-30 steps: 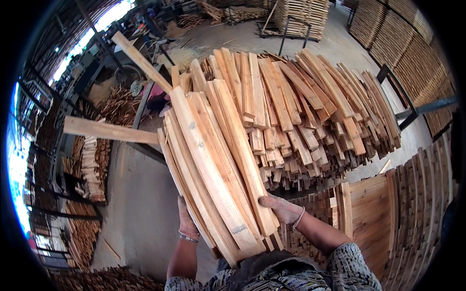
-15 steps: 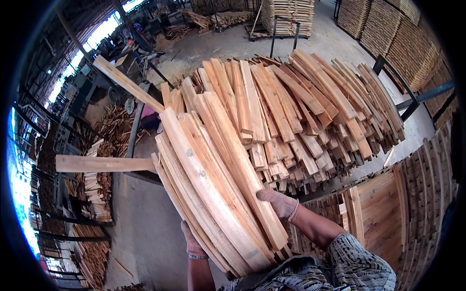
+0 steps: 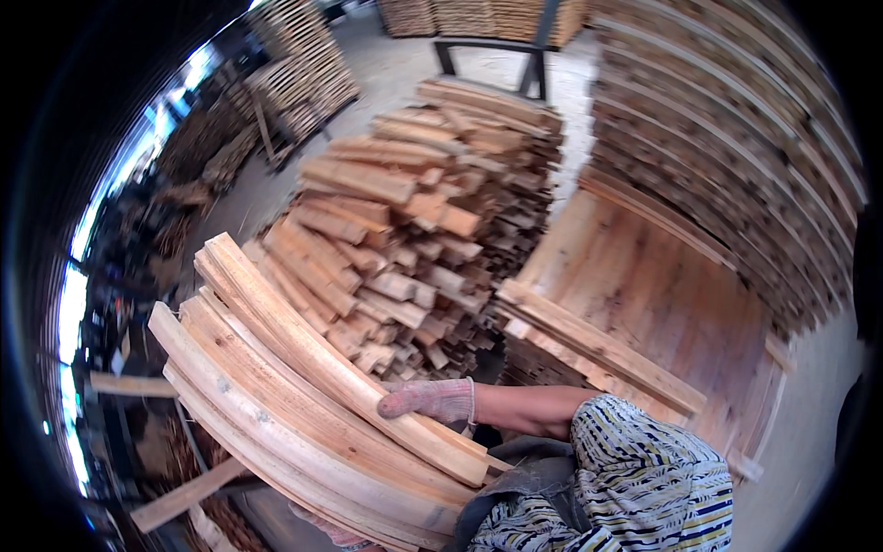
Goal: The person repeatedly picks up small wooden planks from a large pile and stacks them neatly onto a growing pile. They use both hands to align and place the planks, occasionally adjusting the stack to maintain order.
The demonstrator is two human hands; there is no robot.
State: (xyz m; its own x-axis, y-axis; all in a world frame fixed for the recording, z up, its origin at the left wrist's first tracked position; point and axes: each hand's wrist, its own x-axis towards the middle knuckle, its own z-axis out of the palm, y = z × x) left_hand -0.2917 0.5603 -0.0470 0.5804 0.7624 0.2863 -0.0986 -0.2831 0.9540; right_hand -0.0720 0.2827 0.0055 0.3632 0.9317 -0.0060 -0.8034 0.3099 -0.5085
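Note:
A thick bundle of long pale wooden slats (image 3: 303,396) lies across my front, its near ends against my dark apron (image 3: 529,474). My gloved right hand (image 3: 432,402) grips its right side, the thumb resting on the top slat. Beneath the lower left edge, my gloved left hand (image 3: 333,531) supports the bundle; most of its fingers are hidden under the wood. Beyond the bundle rises a big heap of loose slats (image 3: 395,216), slightly blurred.
To the right, a low stack topped by flat boards (image 3: 635,285) has loose slats (image 3: 602,345) along its near side. Behind it stands a tall layered wall of stacked slats (image 3: 708,138). A dark metal frame (image 3: 492,48) stands past the heap. Two single slats (image 3: 189,492) jut out at lower left.
My view and body have turned right, bringing the board-topped stack further into sight. The bundle has turned with me, still in both hands, and the heap now appears further left.

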